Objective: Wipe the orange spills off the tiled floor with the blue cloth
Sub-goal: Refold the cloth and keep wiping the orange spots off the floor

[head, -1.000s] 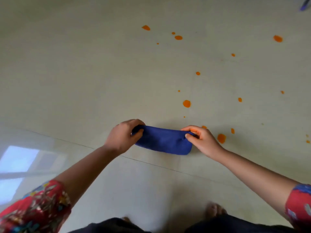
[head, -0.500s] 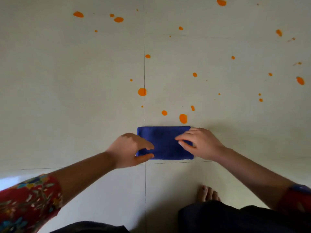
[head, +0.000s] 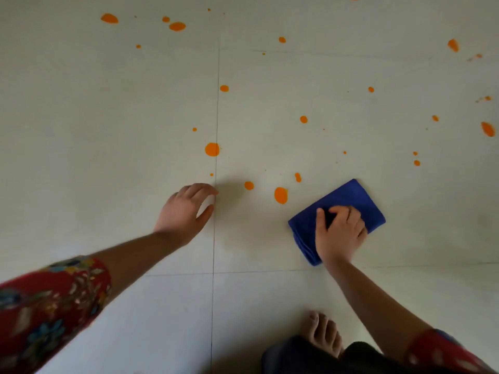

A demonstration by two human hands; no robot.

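The cloth lies folded into a thick pad on the floor, angled with one corner pointing away from the person, just right of the nearest large spill. Folding it that way gives several layers to soak up liquid and keeps the palm off the wet. The right hand sits on top of the pad's near half; its fingers are curled down into the fabric with the thumb spread to the side, pinching up a ridge of cloth, probably so the pad travels with the hand instead of sliding out from under it.

The left hand holds nothing. Its fingers are loosely bent and spread, tips at the grout line, and it looks placed there as a prop for balance while the person squats; whether the palm actually touches the tile is not clear. A bare foot shows at the bottom edge.

No spill looks smeared, so the wiping seems barely begun. Two smaller drops sit beside the large one, and many more are scattered farther out, so a leftward sweep looks like the sensible first stroke
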